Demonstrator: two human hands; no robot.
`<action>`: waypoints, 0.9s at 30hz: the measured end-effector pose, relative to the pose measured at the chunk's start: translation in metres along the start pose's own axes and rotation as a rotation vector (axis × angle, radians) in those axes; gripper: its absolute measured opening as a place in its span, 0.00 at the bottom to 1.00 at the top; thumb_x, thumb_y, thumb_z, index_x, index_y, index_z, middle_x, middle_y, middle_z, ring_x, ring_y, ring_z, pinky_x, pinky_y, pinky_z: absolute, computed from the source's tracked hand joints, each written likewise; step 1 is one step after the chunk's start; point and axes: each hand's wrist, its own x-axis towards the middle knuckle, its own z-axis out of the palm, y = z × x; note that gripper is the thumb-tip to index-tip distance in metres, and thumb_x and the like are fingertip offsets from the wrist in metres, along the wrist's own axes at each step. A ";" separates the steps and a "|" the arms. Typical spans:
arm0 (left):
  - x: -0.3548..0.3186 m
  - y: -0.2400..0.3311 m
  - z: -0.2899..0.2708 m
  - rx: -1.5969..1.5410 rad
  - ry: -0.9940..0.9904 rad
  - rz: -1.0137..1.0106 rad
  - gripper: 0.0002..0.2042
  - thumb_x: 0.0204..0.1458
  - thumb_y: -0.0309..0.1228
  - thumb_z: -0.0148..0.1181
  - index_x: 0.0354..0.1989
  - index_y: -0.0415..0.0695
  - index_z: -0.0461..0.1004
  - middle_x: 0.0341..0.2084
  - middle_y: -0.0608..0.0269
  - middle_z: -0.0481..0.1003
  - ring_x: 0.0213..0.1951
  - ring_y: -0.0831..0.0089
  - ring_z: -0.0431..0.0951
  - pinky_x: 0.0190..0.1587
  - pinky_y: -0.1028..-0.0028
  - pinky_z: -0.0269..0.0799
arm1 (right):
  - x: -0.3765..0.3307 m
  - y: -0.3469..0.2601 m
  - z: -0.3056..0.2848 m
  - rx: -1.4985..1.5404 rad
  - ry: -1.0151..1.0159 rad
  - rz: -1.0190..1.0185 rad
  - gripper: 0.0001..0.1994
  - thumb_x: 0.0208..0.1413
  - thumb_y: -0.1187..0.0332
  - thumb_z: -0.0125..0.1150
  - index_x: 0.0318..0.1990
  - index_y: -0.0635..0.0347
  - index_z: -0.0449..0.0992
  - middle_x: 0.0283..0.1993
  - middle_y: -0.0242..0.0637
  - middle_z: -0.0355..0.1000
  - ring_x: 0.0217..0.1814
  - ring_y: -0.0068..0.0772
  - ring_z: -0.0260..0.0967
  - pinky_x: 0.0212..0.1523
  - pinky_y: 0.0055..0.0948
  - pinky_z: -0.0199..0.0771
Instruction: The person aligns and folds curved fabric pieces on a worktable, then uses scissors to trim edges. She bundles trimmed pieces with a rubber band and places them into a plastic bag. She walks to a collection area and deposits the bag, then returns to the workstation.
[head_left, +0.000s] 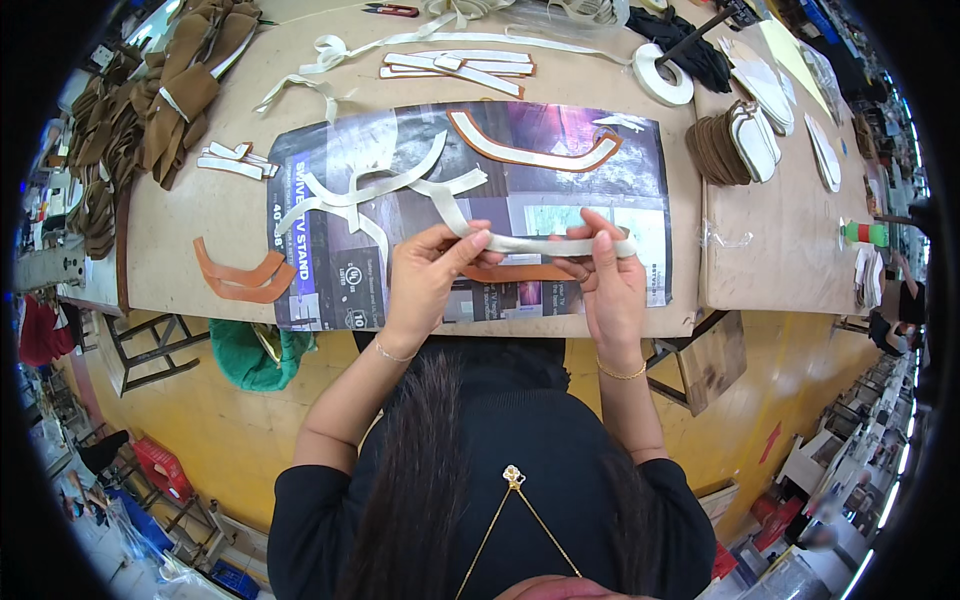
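A white strip stretches between my two hands above a printed cardboard sheet. My left hand pinches its left part between thumb and forefinger. The thumb and fingers of my right hand grip its right end. Below the strip, partly hidden by my hands, lies a curved tan leather piece. Loose white strips cross each other on the left of the sheet. Farther back is a curved tan piece with a white strip along it. More curved tan pieces overlap the sheet's left edge.
Heaped brown pieces fill the table's left side. A white tape roll and stacked brown and white pieces stand at the right. Trimmed strips and red-handled snips lie at the back. A green bag hangs below the front edge.
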 end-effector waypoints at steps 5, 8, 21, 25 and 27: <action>-0.021 -0.022 -0.011 0.148 0.058 -0.072 0.09 0.54 0.24 0.62 0.42 0.36 0.74 0.32 0.59 0.78 0.33 0.75 0.80 0.36 0.78 0.75 | -0.021 0.027 -0.024 -0.283 0.052 0.044 0.11 0.60 0.72 0.59 0.47 0.69 0.76 0.37 0.36 0.74 0.33 0.23 0.74 0.36 0.22 0.80; -0.038 -0.032 -0.019 0.331 0.063 -0.192 0.08 0.54 0.27 0.64 0.39 0.38 0.75 0.29 0.68 0.76 0.31 0.84 0.73 0.33 0.83 0.68 | -0.035 0.031 -0.027 -0.352 0.076 0.131 0.10 0.55 0.77 0.65 0.44 0.69 0.77 0.35 0.35 0.75 0.30 0.21 0.73 0.33 0.20 0.76; -0.016 -0.032 -0.004 1.014 0.104 0.210 0.10 0.47 0.33 0.67 0.30 0.42 0.73 0.22 0.65 0.72 0.28 0.69 0.70 0.40 0.68 0.57 | -0.020 0.034 -0.025 -0.807 0.049 -0.156 0.11 0.52 0.76 0.67 0.43 0.66 0.77 0.33 0.33 0.76 0.34 0.19 0.71 0.35 0.19 0.70; -0.008 -0.031 -0.001 1.059 0.101 0.221 0.08 0.48 0.31 0.66 0.30 0.43 0.72 0.23 0.65 0.72 0.30 0.67 0.72 0.41 0.68 0.56 | -0.012 0.042 -0.019 -0.871 0.066 -0.237 0.12 0.52 0.76 0.65 0.45 0.62 0.78 0.32 0.37 0.75 0.29 0.27 0.72 0.28 0.27 0.70; -0.008 -0.035 -0.003 1.096 0.104 0.244 0.08 0.47 0.30 0.66 0.30 0.43 0.72 0.23 0.65 0.72 0.30 0.68 0.72 0.40 0.68 0.56 | -0.010 0.042 -0.020 -0.923 0.057 -0.198 0.13 0.51 0.77 0.66 0.45 0.64 0.77 0.33 0.36 0.76 0.32 0.24 0.72 0.30 0.24 0.70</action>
